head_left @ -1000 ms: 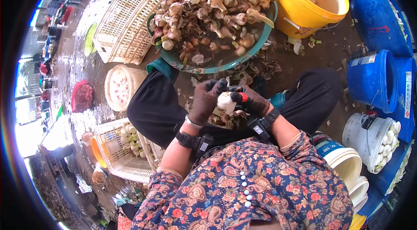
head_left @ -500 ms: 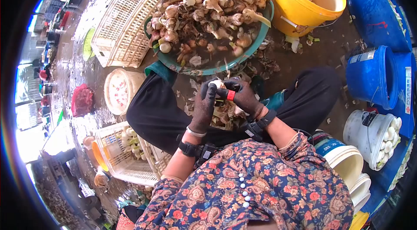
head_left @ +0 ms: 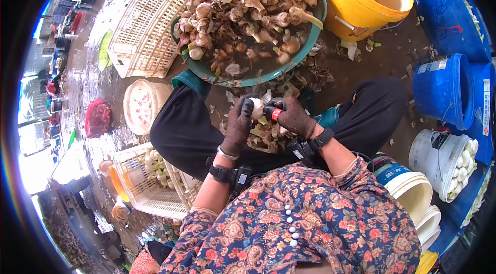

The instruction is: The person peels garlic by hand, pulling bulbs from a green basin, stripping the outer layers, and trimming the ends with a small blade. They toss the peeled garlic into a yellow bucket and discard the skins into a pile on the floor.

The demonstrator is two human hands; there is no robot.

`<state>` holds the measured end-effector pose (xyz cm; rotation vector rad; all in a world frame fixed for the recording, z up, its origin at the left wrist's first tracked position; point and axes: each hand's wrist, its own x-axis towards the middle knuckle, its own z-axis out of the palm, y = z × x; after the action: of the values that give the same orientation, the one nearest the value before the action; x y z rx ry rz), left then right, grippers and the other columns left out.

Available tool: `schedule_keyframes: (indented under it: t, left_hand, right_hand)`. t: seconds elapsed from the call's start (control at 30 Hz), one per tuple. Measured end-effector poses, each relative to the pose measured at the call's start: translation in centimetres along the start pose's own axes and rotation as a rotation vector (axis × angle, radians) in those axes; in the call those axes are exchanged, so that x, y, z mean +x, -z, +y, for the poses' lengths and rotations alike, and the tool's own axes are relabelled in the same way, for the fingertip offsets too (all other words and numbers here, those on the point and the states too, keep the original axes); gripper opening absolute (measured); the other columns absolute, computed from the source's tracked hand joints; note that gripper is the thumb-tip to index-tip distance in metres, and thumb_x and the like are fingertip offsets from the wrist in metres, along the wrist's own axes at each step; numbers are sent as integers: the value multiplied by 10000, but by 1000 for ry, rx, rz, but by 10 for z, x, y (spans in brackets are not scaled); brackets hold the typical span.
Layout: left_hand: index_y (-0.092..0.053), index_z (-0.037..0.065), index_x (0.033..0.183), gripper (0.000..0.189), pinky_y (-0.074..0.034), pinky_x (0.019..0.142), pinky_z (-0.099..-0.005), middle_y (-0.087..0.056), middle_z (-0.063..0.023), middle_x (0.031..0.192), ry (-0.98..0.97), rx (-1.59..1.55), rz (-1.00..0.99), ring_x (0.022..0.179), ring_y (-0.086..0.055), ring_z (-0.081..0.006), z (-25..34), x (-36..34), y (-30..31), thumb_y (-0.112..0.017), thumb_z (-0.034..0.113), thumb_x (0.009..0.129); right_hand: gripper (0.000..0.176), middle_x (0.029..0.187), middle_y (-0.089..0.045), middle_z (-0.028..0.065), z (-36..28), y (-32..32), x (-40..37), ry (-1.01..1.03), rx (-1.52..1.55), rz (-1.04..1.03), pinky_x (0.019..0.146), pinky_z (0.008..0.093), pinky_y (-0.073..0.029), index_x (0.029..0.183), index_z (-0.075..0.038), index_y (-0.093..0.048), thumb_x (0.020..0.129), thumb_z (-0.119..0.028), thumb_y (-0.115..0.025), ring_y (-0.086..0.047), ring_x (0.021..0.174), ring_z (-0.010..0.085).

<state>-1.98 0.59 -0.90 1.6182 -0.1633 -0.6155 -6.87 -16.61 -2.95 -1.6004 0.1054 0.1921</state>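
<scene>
My left hand point(head_left: 241, 123), in a dark glove, is closed around a white garlic bulb point(head_left: 257, 109) held above my lap. Close against the bulb's right side is my right hand point(head_left: 292, 116), gloved too, with its fingers curled. A red band point(head_left: 276, 113) shows at those fingers; whatever they grip is hidden. Under both hands lies a heap of peelings point(head_left: 268, 137) between my legs. Just beyond, a green basin point(head_left: 243, 82) holds a big pile of unpeeled garlic point(head_left: 253, 10) with stems and dirt on it.
White crates point(head_left: 150, 26) stand at left; the lower crate point(head_left: 155, 201) holds stemmed garlic. A white tub point(head_left: 139, 108) is beside my knee. To the right are a yellow bucket point(head_left: 346, 20), a blue bucket point(head_left: 439, 90) and a white bucket point(head_left: 431, 163) full of peeled white bulbs.
The garlic bulb has come into fuller view as my hands drew slightly apart. My right hand has shifted a little to the right and turned; my left still grips the bulb.
</scene>
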Motion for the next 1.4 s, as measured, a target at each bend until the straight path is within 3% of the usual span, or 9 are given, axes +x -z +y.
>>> schedule_keyframes:
  t: [0.13,0.23,0.37,0.77,0.97,1.03,1.2,1.33,1.4]
  left_hand:
    - [-545,26,1131,416,-436,758,-245,-572,-43,963,9,-91,10,880,-529,-112,-2,-1,1,-459,385,941]
    - [-545,21,1135,424,-437,777,-261,-578,-59,972,97,-102,63,893,-535,-129,-2,0,1,-462,387,938]
    - [-541,10,1142,431,-430,831,-295,-587,-89,988,-88,217,8,926,-541,-163,-11,2,2,-461,380,938]
    - [-543,6,1171,470,-425,844,-280,-592,-82,1027,31,18,-89,952,-542,-150,-11,5,13,-462,404,933]
    - [-533,5,1182,450,-403,908,-330,-595,-140,1086,-117,295,-81,1033,-540,-209,-15,5,11,-461,375,935]
    - [-526,6,1192,449,-397,921,-336,-592,-152,1105,-123,344,-113,1051,-539,-222,-13,3,12,-462,369,935]
    - [-520,-5,1205,476,-391,939,-333,-573,-132,1170,86,3,-179,1068,-532,-200,13,-4,5,-451,382,937]
    - [-507,-12,1219,471,-404,926,-316,-568,-123,1181,1,-327,-134,1069,-527,-181,14,-1,6,-426,365,949]
    - [-493,-4,1240,463,-427,894,-296,-570,-119,1179,-59,-175,-99,1059,-537,-180,11,2,10,-384,352,964]
  right_hand:
    - [211,680,-613,41,-4,-3,-1,-243,308,7,546,287,-434,897,1,-660,830,-190,-603,-538,594,96]
    - [229,719,-615,22,-1,-7,1,-121,142,50,607,254,-450,915,11,-659,847,-204,-619,-535,656,77]
    - [237,720,-618,13,0,-5,1,-40,-104,66,598,237,-445,909,12,-658,842,-213,-630,-531,647,68]
    - [232,675,-601,-12,-11,3,0,-288,342,-34,538,235,-425,831,32,-657,845,-193,-603,-519,603,64]
    - [175,696,-611,3,15,-2,3,-85,-39,0,551,251,-436,872,-10,-670,825,-172,-621,-522,613,72]
    - [185,634,-608,154,13,-2,3,-28,-93,61,576,345,-450,763,-13,-657,727,-195,-650,-584,571,219]
    - [215,748,-641,184,18,-3,7,-164,-414,119,655,397,-486,806,-36,-659,710,-226,-632,-629,702,324]
    - [277,868,-644,196,33,2,9,-326,-592,209,723,437,-499,935,-61,-644,709,-217,-604,-628,807,364]
    - [298,831,-659,146,37,2,8,-149,-492,291,665,376,-513,970,-58,-621,757,-266,-629,-645,738,292]
